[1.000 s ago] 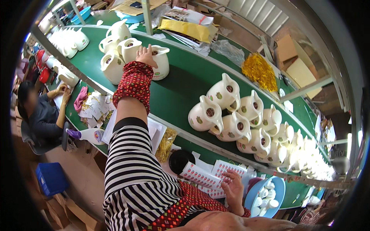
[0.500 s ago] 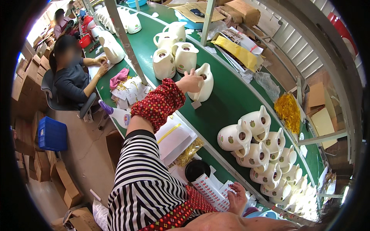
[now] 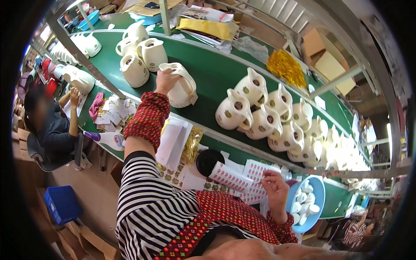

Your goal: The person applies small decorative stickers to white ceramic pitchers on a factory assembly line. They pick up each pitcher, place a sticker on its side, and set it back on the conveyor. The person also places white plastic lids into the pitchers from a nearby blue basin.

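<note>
My left hand (image 3: 166, 81) reaches across the green table and grips the top rim of a cream plastic jug (image 3: 181, 94), fingers bent over its edge. The jug stands on the green surface, its handle turned toward the right, with a small tag near the handle. My right hand (image 3: 276, 189) is raised close to my body with its fingertips drawn together; whatever they hold is too small to make out. Beside it lie white sticker sheets (image 3: 234, 177) printed with small red pictures. A black round object (image 3: 210, 162) sits left of the sheets.
Several cream jugs (image 3: 134, 71) stand to the left; rows of others (image 3: 234, 113) line the right. A light-blue basin (image 3: 320, 190) holds white parts. Golden strands (image 3: 286, 67) lie at the back. A spray bottle (image 3: 104, 138) is near the seated co-worker (image 3: 54, 119). Metal posts (image 3: 82, 56) rise from the table.
The view has swung right, bringing the blue basin into sight. My left hand has turned the jug, so its handle now faces right. My right hand has lifted, fingertips closer together.
</note>
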`<state>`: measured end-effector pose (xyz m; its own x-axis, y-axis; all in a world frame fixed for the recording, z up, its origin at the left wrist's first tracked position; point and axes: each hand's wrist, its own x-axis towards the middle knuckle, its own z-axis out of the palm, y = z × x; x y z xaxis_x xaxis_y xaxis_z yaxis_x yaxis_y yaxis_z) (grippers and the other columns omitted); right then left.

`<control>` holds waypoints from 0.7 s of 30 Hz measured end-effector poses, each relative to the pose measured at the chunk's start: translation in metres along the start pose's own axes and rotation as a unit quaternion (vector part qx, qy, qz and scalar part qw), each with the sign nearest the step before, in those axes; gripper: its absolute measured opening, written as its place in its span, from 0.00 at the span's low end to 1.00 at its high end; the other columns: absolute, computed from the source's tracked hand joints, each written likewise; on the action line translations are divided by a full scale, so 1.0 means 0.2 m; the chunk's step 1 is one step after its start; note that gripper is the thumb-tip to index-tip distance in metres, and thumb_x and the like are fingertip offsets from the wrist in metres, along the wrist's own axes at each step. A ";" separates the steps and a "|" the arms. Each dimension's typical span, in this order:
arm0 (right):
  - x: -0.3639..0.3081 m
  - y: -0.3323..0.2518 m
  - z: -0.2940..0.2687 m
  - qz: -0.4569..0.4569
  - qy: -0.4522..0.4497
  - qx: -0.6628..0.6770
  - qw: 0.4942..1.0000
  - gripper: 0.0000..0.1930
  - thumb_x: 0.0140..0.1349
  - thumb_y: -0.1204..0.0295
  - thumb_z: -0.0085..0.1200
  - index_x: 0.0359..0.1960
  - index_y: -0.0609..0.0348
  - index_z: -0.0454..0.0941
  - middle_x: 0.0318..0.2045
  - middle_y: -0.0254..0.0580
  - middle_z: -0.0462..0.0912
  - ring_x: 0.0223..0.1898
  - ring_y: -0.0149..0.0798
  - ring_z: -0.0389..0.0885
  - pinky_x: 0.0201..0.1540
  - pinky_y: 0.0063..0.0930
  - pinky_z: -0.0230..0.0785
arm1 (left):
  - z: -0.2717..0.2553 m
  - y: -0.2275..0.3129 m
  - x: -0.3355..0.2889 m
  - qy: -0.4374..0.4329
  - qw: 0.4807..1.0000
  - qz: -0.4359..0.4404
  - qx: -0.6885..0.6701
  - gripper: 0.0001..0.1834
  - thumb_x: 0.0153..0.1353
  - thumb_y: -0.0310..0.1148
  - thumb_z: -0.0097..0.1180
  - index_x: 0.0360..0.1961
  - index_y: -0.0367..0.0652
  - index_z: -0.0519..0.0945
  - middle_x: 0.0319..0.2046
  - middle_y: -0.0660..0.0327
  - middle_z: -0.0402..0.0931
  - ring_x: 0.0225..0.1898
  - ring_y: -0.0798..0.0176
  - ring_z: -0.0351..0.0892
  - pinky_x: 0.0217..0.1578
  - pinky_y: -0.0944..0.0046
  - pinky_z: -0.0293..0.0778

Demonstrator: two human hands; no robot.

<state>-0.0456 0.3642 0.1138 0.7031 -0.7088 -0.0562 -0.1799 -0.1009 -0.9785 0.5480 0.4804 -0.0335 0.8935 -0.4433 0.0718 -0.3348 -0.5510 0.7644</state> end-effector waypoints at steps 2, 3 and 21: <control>-0.03 -0.04 -0.05 -0.002 -0.016 0.006 1.000 0.08 0.62 0.86 0.67 0.41 0.65 0.86 0.54 0.48 0.84 0.56 0.40 0.83 0.60 0.32 0.74 | -0.03 0.12 -0.14 0.052 0.997 -0.051 0.006 0.27 0.53 0.49 0.75 0.47 0.39 0.91 0.38 0.51 0.91 0.35 0.52 0.90 0.44 0.57 0.85; -0.02 -0.06 -0.08 -0.024 -0.038 -0.030 0.999 0.07 0.62 0.85 0.68 0.41 0.65 0.86 0.54 0.47 0.84 0.56 0.40 0.83 0.60 0.32 0.74 | -0.06 0.13 -0.19 0.012 0.997 -0.054 -0.057 0.26 0.55 0.49 0.74 0.46 0.39 0.91 0.38 0.52 0.90 0.36 0.54 0.90 0.44 0.59 0.84; -0.16 -0.37 -0.13 0.107 -0.284 0.035 0.952 0.04 0.70 0.76 0.64 0.41 0.64 0.83 0.59 0.51 0.83 0.64 0.39 0.80 0.63 0.31 0.72 | 0.19 0.85 -1.47 -0.523 0.787 -0.234 -0.228 0.30 0.75 0.57 0.52 0.61 0.43 0.82 0.47 0.56 0.88 0.39 0.62 0.92 0.38 0.60 0.88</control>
<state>-0.0732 0.3764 0.1924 0.9180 -0.2141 -0.3340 -0.3282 0.0631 -0.9425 0.2176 0.4893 0.0502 0.0711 -0.7381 -0.6709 0.3142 -0.6218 0.7174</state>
